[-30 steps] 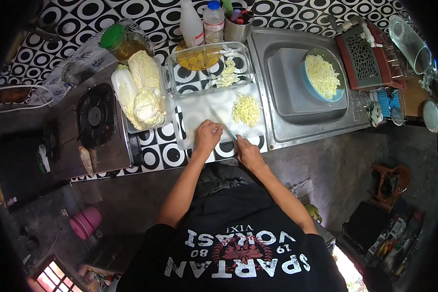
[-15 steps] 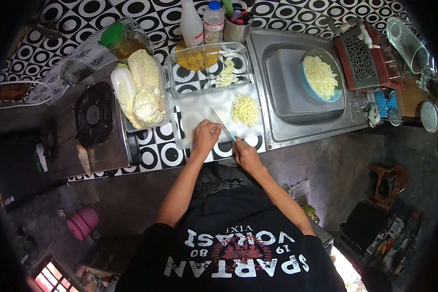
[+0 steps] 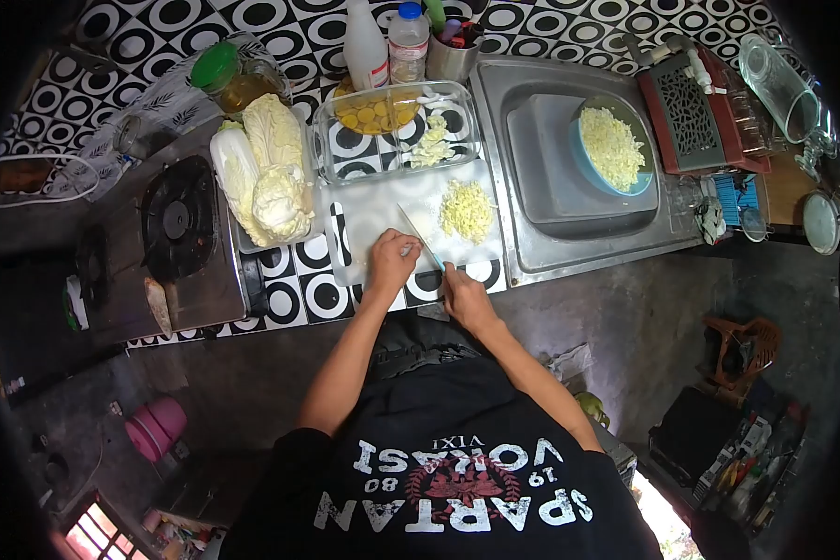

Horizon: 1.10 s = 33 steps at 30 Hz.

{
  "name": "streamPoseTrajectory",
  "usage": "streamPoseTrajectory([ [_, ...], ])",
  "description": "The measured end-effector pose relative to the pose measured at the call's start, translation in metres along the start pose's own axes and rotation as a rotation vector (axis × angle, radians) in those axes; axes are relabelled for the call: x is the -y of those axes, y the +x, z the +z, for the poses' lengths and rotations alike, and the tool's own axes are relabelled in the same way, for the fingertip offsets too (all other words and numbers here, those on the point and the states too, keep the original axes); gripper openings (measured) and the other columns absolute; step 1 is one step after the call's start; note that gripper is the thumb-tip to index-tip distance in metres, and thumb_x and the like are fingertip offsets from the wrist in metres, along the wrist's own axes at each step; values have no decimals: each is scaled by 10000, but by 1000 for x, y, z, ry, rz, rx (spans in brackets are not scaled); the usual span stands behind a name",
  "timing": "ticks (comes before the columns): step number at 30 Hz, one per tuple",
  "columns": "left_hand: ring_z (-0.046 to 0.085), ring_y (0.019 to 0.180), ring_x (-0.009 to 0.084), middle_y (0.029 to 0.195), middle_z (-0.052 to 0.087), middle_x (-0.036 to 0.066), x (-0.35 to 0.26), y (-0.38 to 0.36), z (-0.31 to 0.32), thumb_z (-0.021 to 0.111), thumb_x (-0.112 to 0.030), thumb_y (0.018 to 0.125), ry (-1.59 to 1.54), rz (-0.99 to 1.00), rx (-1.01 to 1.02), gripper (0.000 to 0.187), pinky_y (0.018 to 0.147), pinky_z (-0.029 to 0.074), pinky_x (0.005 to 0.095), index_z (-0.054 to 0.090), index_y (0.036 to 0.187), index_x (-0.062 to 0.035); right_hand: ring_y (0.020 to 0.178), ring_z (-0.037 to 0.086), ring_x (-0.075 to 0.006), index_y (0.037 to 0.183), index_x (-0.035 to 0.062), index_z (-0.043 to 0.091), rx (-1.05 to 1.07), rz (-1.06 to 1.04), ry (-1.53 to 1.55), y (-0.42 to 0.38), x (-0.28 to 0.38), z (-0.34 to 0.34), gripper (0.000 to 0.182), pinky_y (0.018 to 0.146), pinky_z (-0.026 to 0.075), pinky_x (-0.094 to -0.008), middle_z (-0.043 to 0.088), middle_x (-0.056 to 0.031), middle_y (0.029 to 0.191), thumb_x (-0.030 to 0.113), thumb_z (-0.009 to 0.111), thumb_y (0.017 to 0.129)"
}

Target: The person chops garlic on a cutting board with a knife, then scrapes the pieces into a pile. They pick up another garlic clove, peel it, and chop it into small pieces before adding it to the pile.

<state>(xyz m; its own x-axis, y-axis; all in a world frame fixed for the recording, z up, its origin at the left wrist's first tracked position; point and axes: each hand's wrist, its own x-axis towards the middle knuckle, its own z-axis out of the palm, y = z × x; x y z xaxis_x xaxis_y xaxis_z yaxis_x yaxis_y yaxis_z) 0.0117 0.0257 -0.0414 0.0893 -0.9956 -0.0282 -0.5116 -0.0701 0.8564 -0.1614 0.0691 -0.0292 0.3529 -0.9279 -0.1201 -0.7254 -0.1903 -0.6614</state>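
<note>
My right hand (image 3: 466, 299) grips a knife (image 3: 420, 233) by its light blue handle, with the blade slanting up and left over a whitish cutting board (image 3: 359, 219). Close against the blade's left side, my left hand (image 3: 392, 261) rests on the board with its fingers curled together; whatever lies under them is hidden. A pile of finely chopped cabbage (image 3: 467, 212) sits on the board's right part. Just behind the board, a clear glass dish (image 3: 322, 154) holds some pale leaf pieces (image 3: 433, 142) at its right end.
Whole napa cabbages (image 3: 275, 173) fill a container on the left, beside a gas stove (image 3: 126, 280). On the right, a blue bowl (image 3: 583, 159) of chopped cabbage stands in the steel sink (image 3: 523, 257). Bottles (image 3: 408, 47) and a metal cup (image 3: 453, 63) line the back.
The knife and my right hand have shifted slightly left, bringing the blade nearer my left fingers. My left hand stays in nearly the same spot.
</note>
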Motion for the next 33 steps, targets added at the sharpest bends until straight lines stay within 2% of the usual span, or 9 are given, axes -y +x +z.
streamPoseTrajectory([
  [5,596,686,256,750,572,104,-3,0,-2,694,-58,693,29,-13,-2,82,629,477,336,676,773,-61,702,594,-408,1170,-2,438,4,-59,-57,3,-5,-4,455,614,485,-483,574,-224,812,28,569,735],
  [8,552,629,210,736,569,93,-1,-2,0,701,-52,683,32,48,-59,104,590,454,304,683,785,-56,704,595,-409,1174,-1,434,38,-21,-79,10,-1,-9,459,622,489,-478,579,-218,815,31,565,735],
  [12,552,626,212,737,571,94,4,-4,4,697,-60,685,-12,59,-70,96,589,456,306,683,780,-54,708,593,-413,1165,-2,437,45,-12,-69,14,1,-5,449,628,490,-480,582,-217,818,32,562,735],
  [15,550,621,211,738,573,95,4,-4,3,688,-65,693,43,95,-71,83,587,458,310,682,775,-50,715,594,-415,1143,-3,446,-2,-21,-34,20,5,-3,427,642,484,-489,584,-222,826,28,559,732],
  [17,553,620,212,737,574,98,4,-4,2,680,-64,700,37,72,-59,85,590,464,316,682,783,-47,687,586,-405,1066,-36,520,-30,-26,-61,27,7,-4,261,621,476,-461,592,-224,776,45,540,819],
  [21,575,643,255,757,565,102,-1,-3,-2,669,-71,709,12,31,-46,61,612,478,323,676,763,-42,689,581,-412,1037,-40,522,33,-17,-18,29,18,-22,239,629,469,-465,589,-230,779,41,544,813],
  [23,577,635,240,755,572,107,-7,-2,-4,678,-58,702,-12,-47,-52,61,605,478,318,678,762,-44,701,577,-417,1045,-39,505,49,7,1,19,23,-26,254,626,465,-467,585,-237,787,35,546,806],
  [29,578,629,235,731,573,107,-1,-1,-5,686,-52,698,-15,-46,-10,81,596,477,320,688,778,-44,724,581,-405,1130,-48,464,-8,3,-21,0,6,-1,353,633,470,-462,581,-231,798,28,547,795],
  [33,579,628,240,715,571,105,0,-2,-3,679,-54,702,-7,-46,2,92,601,478,321,694,793,-45,738,591,-413,1158,-22,444,13,-15,-42,22,7,-3,412,656,480,-485,588,-218,822,32,561,766],
])
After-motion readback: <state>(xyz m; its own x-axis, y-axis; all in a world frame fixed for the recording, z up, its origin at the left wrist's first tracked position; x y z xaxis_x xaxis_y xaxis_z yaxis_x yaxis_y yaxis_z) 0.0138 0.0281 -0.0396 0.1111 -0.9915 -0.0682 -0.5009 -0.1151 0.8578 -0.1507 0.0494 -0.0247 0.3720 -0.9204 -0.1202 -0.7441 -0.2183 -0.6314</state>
